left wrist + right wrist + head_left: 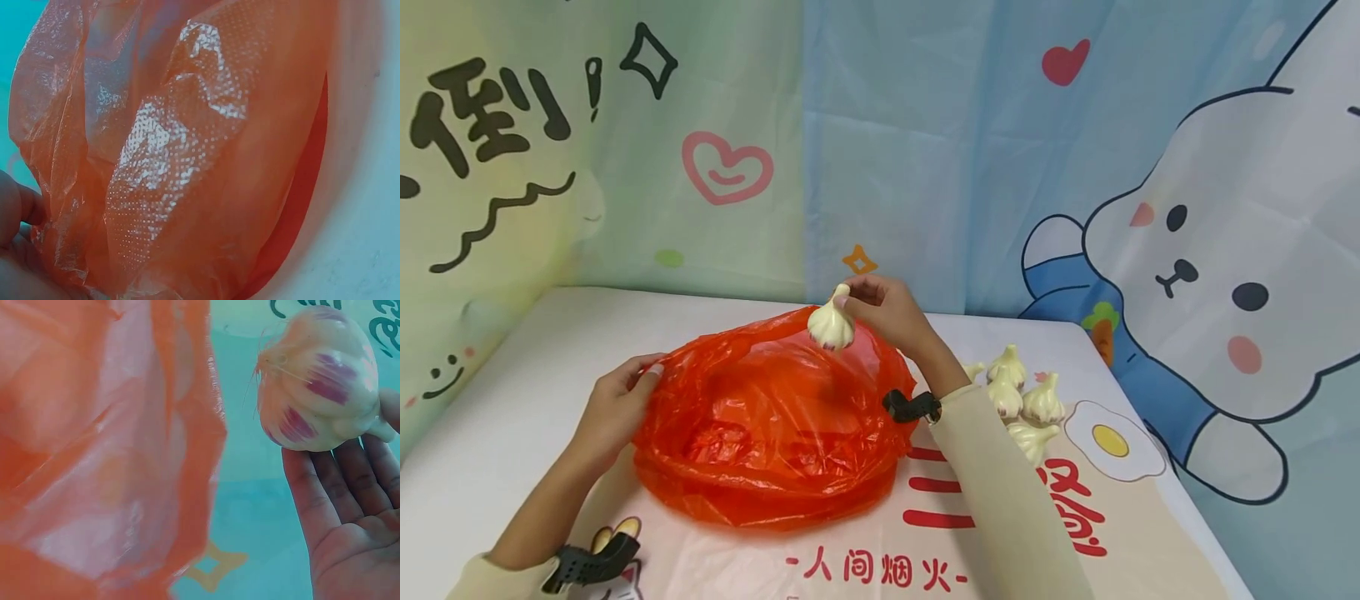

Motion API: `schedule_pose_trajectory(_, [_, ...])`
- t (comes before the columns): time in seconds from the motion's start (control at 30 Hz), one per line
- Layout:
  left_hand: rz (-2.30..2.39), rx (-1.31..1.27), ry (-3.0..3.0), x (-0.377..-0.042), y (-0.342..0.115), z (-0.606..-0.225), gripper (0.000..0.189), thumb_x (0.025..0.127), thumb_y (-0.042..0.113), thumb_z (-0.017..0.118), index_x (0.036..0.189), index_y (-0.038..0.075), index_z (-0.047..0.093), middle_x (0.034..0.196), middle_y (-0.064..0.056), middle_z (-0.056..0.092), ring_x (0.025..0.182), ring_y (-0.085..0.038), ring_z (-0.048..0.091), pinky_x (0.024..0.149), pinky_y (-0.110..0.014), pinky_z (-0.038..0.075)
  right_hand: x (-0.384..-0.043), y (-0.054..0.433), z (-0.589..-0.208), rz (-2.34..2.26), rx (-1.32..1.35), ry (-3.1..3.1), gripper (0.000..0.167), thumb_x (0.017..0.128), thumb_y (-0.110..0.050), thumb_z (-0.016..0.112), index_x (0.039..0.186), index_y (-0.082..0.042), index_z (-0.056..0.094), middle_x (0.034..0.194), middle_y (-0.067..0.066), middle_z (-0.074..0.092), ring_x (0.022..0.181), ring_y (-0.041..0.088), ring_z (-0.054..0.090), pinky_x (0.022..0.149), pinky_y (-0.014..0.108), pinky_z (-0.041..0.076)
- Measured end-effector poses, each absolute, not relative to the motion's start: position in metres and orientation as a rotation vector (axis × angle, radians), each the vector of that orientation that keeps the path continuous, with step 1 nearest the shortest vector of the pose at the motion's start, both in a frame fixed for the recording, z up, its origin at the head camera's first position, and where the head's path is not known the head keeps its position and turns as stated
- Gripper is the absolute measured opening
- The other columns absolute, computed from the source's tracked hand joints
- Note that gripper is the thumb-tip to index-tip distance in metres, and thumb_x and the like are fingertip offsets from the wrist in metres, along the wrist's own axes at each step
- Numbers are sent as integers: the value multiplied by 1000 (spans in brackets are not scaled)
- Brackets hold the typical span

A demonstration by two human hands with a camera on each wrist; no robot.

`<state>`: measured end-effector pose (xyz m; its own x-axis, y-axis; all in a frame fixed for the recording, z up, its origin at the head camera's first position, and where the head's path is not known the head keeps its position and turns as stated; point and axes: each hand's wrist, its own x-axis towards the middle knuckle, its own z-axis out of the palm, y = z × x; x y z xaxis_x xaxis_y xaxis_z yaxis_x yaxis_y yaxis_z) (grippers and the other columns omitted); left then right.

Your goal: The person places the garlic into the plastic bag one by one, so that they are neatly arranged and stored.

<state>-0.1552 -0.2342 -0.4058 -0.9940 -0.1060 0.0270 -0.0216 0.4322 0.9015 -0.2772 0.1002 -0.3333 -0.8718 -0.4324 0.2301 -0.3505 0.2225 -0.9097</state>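
Note:
A garlic bulb (831, 325), white with purple patches and fine roots, hangs over the back of a red plastic bag's opening. My right hand (887, 312) pinches it by the stem; in the right wrist view the garlic bulb (322, 381) is held away from the palm. The red plastic bag (767, 500) lies with its mouth spread wide toward the camera. At its left rim my left hand (617, 408) grips the film between thumb and fingers. In the left wrist view, crumpled film of the plastic bag (181, 162) fills most of the picture.
Several more garlic bulbs (1042, 400) lie in a group on the right of the table, partly behind the right sleeve (1007, 492). A printed cloth (850, 533) with red lettering covers the table (482, 425). A cartoon curtain (887, 142) hangs behind the far edge.

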Motion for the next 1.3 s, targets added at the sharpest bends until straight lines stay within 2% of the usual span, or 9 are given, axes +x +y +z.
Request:
schedule_pose_trajectory(0.27, [-1641, 118, -2588, -155, -235, -406, 51, 106, 35, 34, 139, -1, 47, 126, -26, 53, 94, -24, 55, 71, -19, 53, -275, 76, -339, -1715, -829, 2339, 21, 93, -13, 66, 110, 0, 67, 101, 8, 68, 94, 21, 64, 85, 34, 53])
schedule_pose_trajectory(0.43, [-1654, 119, -2582, -155, -235, -407, 50, 106, 35, 34, 139, -1, 47, 126, -25, 53, 93, -22, 56, 71, -19, 53, -275, 58, -356, -1657, -817, 2234, 18, 94, -15, 65, 108, -3, 67, 101, 8, 67, 93, 21, 63, 89, 44, 51])
schedule_pose_trajectory(0.57, [-1657, 110, -2572, -155, -234, -407, 50, 106, 34, 34, 139, -2, 47, 125, -25, 54, 92, -20, 57, 71, -20, 53, -275, 46, -368, -1577, -781, 2183, 20, 94, -16, 65, 110, -3, 67, 102, 7, 66, 94, 20, 62, 89, 45, 50])
schedule_pose_trajectory(0.7, [-1655, 102, -2567, -155, -234, -407, 50, 106, 35, 35, 138, -2, 48, 123, -25, 55, 91, -21, 56, 71, -20, 53, -277, 36, -381, -1507, -763, 2193, 21, 94, -16, 66, 110, -3, 67, 102, 6, 67, 93, 19, 62, 89, 42, 51])
schedule_pose_trajectory(0.93, [-1615, 86, -2578, -157, -233, -409, 50, 106, 34, 35, 138, -2, 49, 122, -25, 56, 94, -24, 57, 71, -18, 52, -277, 24, -398, -1521, -708, 2272, 21, 92, -18, 69, 108, -6, 69, 103, 1, 69, 95, 13, 62, 83, 26, 51])
schedule_pose_trajectory(1.3, [-1620, 78, -2574, -158, -233, -410, 51, 106, 35, 34, 138, -2, 48, 124, -25, 55, 101, -29, 55, 72, -16, 50, -282, 11, -417, -1607, -608, 2359, 17, 92, -18, 69, 105, -7, 70, 98, 0, 68, 94, 13, 62, 83, 25, 51])
